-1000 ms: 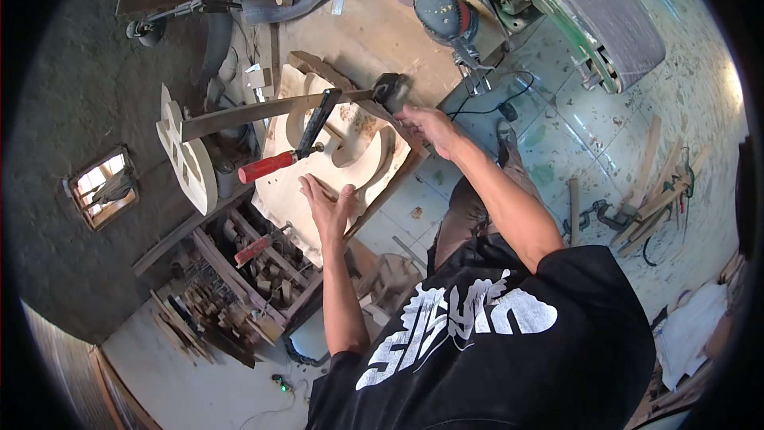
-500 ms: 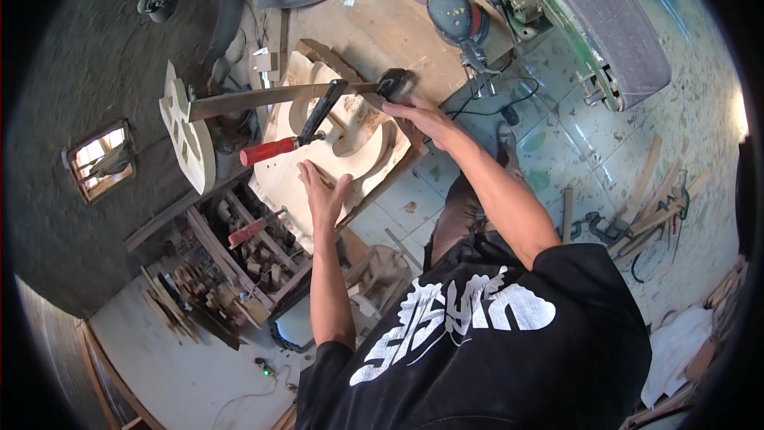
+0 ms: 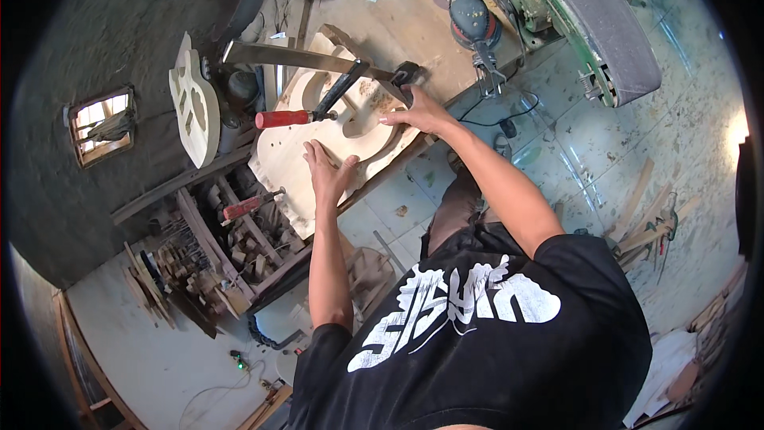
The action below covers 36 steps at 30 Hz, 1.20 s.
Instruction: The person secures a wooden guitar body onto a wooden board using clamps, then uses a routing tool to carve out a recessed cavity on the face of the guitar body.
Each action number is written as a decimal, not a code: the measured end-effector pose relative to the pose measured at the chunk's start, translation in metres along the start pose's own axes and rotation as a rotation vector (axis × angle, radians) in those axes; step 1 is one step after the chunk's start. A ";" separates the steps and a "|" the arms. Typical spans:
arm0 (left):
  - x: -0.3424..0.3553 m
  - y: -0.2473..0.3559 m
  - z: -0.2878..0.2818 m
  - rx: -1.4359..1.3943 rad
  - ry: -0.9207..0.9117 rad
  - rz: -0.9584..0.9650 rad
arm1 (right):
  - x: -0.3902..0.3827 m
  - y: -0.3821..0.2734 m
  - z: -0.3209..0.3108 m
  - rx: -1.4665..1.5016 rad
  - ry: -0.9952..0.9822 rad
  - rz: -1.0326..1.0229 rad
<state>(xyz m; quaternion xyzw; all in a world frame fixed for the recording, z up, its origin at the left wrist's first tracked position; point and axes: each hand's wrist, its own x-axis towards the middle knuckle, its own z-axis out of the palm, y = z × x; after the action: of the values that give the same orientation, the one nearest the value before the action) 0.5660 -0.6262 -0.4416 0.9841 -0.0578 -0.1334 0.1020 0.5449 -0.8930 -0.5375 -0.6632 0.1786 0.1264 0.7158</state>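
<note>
A pale wooden guitar body (image 3: 290, 143) lies on a rough-edged wood slab (image 3: 305, 224) at the bench edge. Across its upper part stands a bar clamp (image 3: 278, 56) with a red handle (image 3: 284, 119) and a black jaw at the right. My left hand (image 3: 328, 179) rests on the body's near side, fingers stretched out. At the right edge, beside the clamp's jaw, is my right hand (image 3: 427, 114); its thumb is spread from the fingers and reaches over the wood. The fingers touch or nearly touch the jaw. A second red-handled clamp (image 3: 243, 208) sits at the slab's left edge.
On the bench (image 3: 350, 17) beyond lies a sander (image 3: 469, 16) with a cord. A green belt machine (image 3: 585, 32) stands at the right. A guitar-shaped board (image 3: 193, 107) hangs at the left, above a shelf of wood offcuts (image 3: 239, 247). Wood strips (image 3: 649, 227) lie on the floor.
The view has shifted slightly, so the bench appears farther right. My right thumb has spread away from the fingers beside the clamp jaw. My left hand stays flat on the guitar body.
</note>
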 end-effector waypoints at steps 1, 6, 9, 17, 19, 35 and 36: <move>0.001 0.002 0.000 0.003 0.002 0.000 | 0.001 0.001 -0.001 -0.005 0.003 -0.005; -0.002 0.002 0.001 -0.001 0.009 -0.006 | -0.003 -0.001 -0.004 0.138 -0.088 0.000; -0.004 0.000 0.001 -0.021 0.017 -0.034 | -0.007 -0.004 -0.003 0.197 -0.098 0.010; -0.001 0.008 -0.003 -0.025 -0.006 -0.062 | -0.008 -0.009 -0.005 0.184 -0.082 -0.043; -0.002 0.007 -0.002 -0.024 0.001 -0.083 | -0.011 -0.013 -0.003 0.174 -0.100 -0.054; 0.000 0.001 0.005 -0.005 0.037 -0.091 | -0.016 -0.013 -0.004 0.250 -0.221 0.002; 0.000 -0.001 0.006 0.004 0.041 -0.084 | -0.016 -0.012 -0.003 0.250 -0.219 0.010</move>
<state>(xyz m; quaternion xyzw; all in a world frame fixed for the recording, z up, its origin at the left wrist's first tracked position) 0.5646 -0.6263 -0.4476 0.9884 -0.0147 -0.1172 0.0953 0.5353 -0.8964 -0.5196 -0.5505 0.1170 0.1782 0.8071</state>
